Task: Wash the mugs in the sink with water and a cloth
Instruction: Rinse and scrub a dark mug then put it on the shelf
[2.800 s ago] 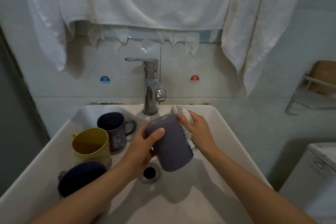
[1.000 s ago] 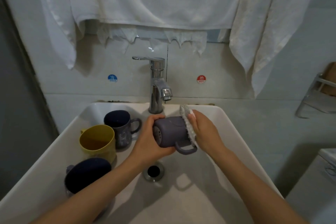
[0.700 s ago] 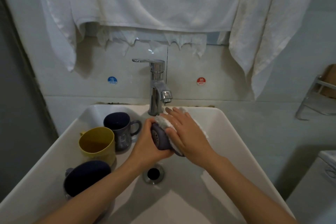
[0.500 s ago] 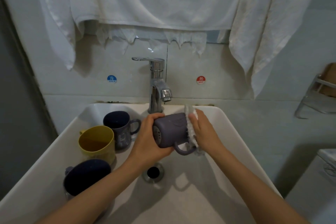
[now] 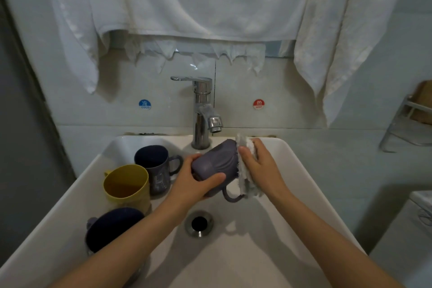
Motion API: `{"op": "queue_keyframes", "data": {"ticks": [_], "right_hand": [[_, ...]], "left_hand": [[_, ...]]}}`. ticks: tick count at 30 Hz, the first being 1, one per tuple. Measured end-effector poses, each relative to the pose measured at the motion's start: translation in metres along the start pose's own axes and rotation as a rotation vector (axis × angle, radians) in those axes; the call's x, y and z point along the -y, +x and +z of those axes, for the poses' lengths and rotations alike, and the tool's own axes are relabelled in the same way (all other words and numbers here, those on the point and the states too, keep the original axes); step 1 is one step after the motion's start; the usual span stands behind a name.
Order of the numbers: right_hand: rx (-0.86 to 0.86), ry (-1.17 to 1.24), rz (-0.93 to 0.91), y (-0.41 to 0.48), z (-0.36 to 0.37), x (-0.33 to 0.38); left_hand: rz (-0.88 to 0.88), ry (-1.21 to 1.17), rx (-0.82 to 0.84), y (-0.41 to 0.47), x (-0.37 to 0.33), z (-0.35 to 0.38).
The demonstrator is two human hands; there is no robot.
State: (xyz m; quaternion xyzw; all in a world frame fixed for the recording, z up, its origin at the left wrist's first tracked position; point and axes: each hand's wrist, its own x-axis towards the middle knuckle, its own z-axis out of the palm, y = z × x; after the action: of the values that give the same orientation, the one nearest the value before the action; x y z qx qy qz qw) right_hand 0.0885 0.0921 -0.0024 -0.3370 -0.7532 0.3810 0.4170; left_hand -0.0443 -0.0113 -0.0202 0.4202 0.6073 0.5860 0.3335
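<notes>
A grey mug [image 5: 217, 161] lies on its side above the white sink [image 5: 304, 170], base to the left and handle hanging down. My left hand [image 5: 198, 184] grips its base end, thumb across the front. My right hand [image 5: 259, 168] holds a white cloth [image 5: 245, 170] against the mug's mouth end. Left of them in the basin stand a yellow mug [image 5: 127, 184], a dark blue mug [image 5: 153, 163] with its handle to the right, and another dark blue mug [image 5: 112, 229] partly behind my left forearm.
A chrome faucet [image 5: 202, 110] rises behind the mug, with no water seen running. The drain [image 5: 199, 223] lies below my hands. White towels [image 5: 198, 0] hang above. A metal rack [image 5: 409, 121] is on the right wall.
The mug was turned from upright onto its side. The cloth wiped over the mug's top and came back to its mouth end. The mug has rolled slightly in my left hand.
</notes>
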Motion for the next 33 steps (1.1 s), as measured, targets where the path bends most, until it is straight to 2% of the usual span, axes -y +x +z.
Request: {"op": "queue_keyframes", "data": {"ticks": [3,6,8,13,15,18,20,23,26,28,31,33], "right_hand": [[-0.159,-0.147,-0.116,-0.001,-0.004,-0.003],[-0.189,-0.329,-0.284,-0.008,0.002,0.002],[-0.160,-0.413,-0.402,-0.017,0.009,0.007],[0.059,-0.484,-0.647,-0.041,0.033,0.018],[0.040,-0.490,-0.589,-0.032,0.030,0.012],[-0.131,-0.532,-0.323,-0.011,0.008,-0.005],[-0.174,-0.560,-0.227,-0.005,-0.001,-0.010],[-0.120,-0.508,-0.347,-0.017,0.011,-0.001],[0.032,-0.397,-0.537,-0.039,0.033,0.014],[0.037,-0.415,-0.550,-0.038,0.035,0.014],[-0.091,-0.441,-0.297,-0.017,0.015,0.002],[-0.108,-0.400,-0.134,-0.006,-0.001,-0.005]], "left_hand": [[0.165,0.195,-0.069,0.001,0.004,0.001],[0.281,0.335,-0.109,0.001,0.008,0.001],[0.311,0.373,-0.143,0.002,0.011,0.000],[0.321,0.530,-0.149,0.005,0.014,-0.002],[0.324,0.482,-0.135,0.003,0.014,-0.002],[0.407,0.498,-0.127,0.002,0.016,0.000],[0.425,0.518,-0.116,0.003,0.017,0.000],[0.406,0.507,-0.122,0.005,0.020,-0.001],[0.396,0.571,-0.102,0.005,0.019,0.000],[0.374,0.551,-0.099,0.005,0.020,-0.001],[0.415,0.470,-0.117,0.001,0.018,0.001],[0.468,0.483,-0.111,0.000,0.016,0.003]]}}
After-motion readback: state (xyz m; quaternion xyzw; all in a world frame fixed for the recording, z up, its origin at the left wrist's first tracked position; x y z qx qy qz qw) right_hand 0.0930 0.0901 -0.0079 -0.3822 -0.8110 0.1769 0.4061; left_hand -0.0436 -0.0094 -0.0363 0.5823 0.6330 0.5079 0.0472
